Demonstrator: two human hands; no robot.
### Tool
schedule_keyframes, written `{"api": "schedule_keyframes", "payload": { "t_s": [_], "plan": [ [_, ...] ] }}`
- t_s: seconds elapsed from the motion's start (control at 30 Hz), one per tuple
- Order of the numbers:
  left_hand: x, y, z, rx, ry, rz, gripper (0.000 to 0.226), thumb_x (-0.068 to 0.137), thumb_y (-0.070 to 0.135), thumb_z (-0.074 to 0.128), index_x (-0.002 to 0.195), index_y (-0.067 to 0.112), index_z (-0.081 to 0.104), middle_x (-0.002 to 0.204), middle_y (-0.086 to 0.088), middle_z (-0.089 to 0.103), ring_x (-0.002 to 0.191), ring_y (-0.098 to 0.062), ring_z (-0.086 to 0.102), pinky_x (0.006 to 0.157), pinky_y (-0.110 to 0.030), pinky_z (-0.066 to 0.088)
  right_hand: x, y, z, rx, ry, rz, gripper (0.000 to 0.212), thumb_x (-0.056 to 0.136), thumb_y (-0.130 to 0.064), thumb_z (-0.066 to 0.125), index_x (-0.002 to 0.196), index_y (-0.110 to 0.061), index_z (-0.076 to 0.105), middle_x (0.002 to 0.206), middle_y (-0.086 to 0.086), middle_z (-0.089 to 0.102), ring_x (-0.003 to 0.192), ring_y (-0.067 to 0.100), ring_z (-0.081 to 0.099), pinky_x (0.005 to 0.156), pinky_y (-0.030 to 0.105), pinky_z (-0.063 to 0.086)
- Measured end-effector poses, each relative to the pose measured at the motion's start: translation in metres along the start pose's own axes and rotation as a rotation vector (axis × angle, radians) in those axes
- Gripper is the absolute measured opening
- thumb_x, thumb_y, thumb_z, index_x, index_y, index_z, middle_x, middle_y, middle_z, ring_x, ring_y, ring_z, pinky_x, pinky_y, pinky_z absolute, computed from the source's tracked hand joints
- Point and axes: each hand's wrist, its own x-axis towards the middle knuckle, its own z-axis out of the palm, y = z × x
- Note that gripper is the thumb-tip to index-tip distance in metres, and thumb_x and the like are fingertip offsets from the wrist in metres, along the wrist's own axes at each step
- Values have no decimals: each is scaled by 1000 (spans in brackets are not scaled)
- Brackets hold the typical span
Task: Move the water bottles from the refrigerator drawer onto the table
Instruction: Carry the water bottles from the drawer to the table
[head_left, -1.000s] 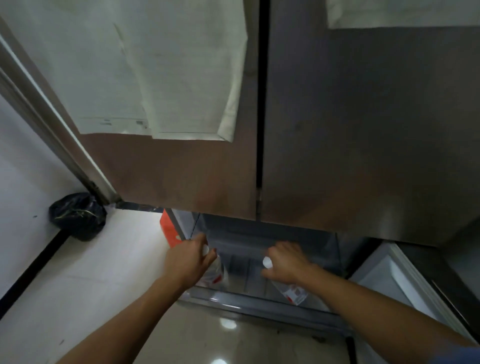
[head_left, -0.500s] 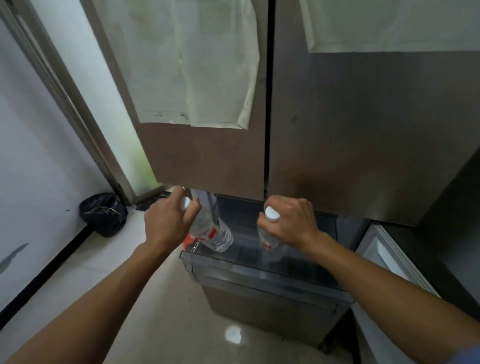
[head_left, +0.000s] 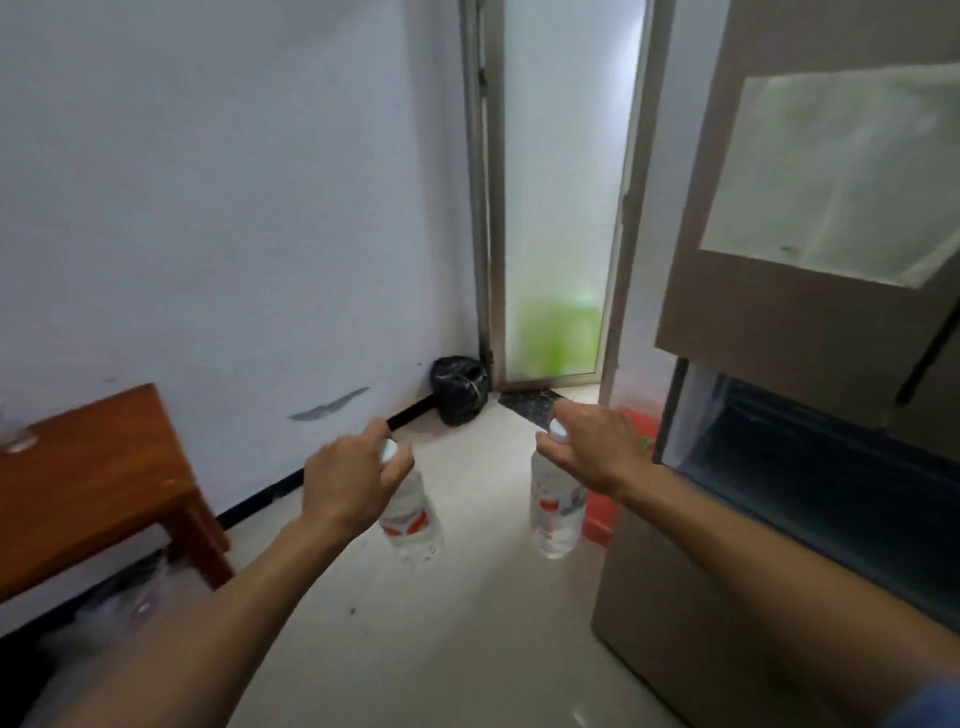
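Note:
My left hand (head_left: 349, 483) grips the neck of a clear water bottle (head_left: 413, 522) with a white cap and a red label; the bottle hangs below the hand over the floor. My right hand (head_left: 597, 449) holds a second, similar bottle (head_left: 555, 512) by its neck, also hanging upright. The open refrigerator drawer (head_left: 810, 483) is at the right, its inside dark. The brown wooden table (head_left: 88, 483) stands at the far left against the wall.
A black bin bag (head_left: 460, 389) sits in the corner beside a frosted glass door (head_left: 561, 208). A red object (head_left: 602, 514) lies on the floor next to the refrigerator (head_left: 810, 291). Plastic clutter (head_left: 130, 597) lies under the table. Pale floor tiles spread between table and refrigerator.
Both hands lifted the bottles out of the drawer, and the view has swung left, bringing the wall, the glass door and the table into sight.

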Motion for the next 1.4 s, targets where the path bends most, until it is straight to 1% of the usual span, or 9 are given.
{"api": "schedule_keyframes", "payload": {
  "t_s": [0.23, 0.33, 0.43, 0.63, 0.77, 0.9, 0.97, 1.2, 1.4],
  "plan": [
    [-109, -182, -72, 221, -139, -267, 24, 93, 49, 45, 85, 26, 41, 80, 1, 62, 66, -16, 52, 58, -30, 40, 11, -203, 89, 119, -155, -252, 33, 92, -51, 51, 98, -20, 61, 98, 3, 70, 80, 19, 62, 67, 29, 48],
    [-150, -241, -102, 257, -137, -415, 20, 94, 45, 47, 92, 25, 47, 84, 2, 58, 73, -14, 53, 61, -27, 33, 24, -287, 119, 141, -198, -396, 34, 92, -53, 49, 96, -22, 60, 94, 0, 69, 74, 14, 61, 67, 27, 54],
    [-184, -303, -124, 301, -121, -543, 26, 94, 46, 45, 103, 23, 52, 87, -3, 65, 79, -21, 61, 61, -30, 36, 38, -369, 148, 133, -270, -530, 32, 92, -54, 48, 95, -23, 56, 94, -3, 68, 71, 11, 58, 64, 23, 49],
    [-223, -437, -144, 336, -129, -750, 28, 93, 48, 41, 82, 23, 43, 70, 1, 58, 65, -19, 57, 54, -33, 39, 76, -522, 228, 226, -345, -766, 29, 91, -54, 50, 92, -25, 53, 91, -7, 66, 69, 8, 56, 56, 20, 40],
    [-226, -514, -158, 325, -125, -875, 26, 94, 46, 45, 90, 21, 51, 80, 2, 63, 70, -15, 56, 57, -31, 41, 108, -616, 279, 285, -399, -856, 28, 91, -54, 48, 89, -26, 50, 83, -8, 63, 68, 11, 59, 61, 28, 51],
    [-221, -578, -178, 322, -80, -987, 25, 94, 48, 44, 87, 24, 48, 71, 5, 53, 67, -13, 54, 57, -29, 36, 144, -705, 312, 297, -449, -949, 33, 93, -55, 46, 91, -22, 51, 79, -5, 60, 67, 15, 59, 61, 35, 53],
    [-218, -604, -187, 301, -60, -1027, 25, 94, 47, 46, 84, 24, 46, 68, 6, 49, 67, -14, 54, 56, -28, 34, 157, -744, 327, 304, -457, -994, 35, 93, -55, 46, 92, -20, 52, 79, -5, 59, 67, 16, 58, 59, 34, 50],
    [-202, -729, -209, 278, -54, -1100, 26, 93, 47, 44, 84, 22, 45, 70, 5, 53, 69, -14, 57, 67, -34, 49, 199, -865, 388, 303, -476, -1022, 36, 93, -57, 46, 96, -22, 53, 81, -7, 60, 68, 11, 59, 61, 29, 53],
    [-171, -866, -226, 341, -110, -958, 25, 95, 50, 43, 83, 29, 41, 63, 10, 47, 57, -4, 47, 49, -17, 29, 237, -968, 443, 292, -507, -966, 30, 93, -56, 48, 99, -26, 52, 83, -11, 55, 68, 3, 53, 58, 17, 42]
  ]
}}
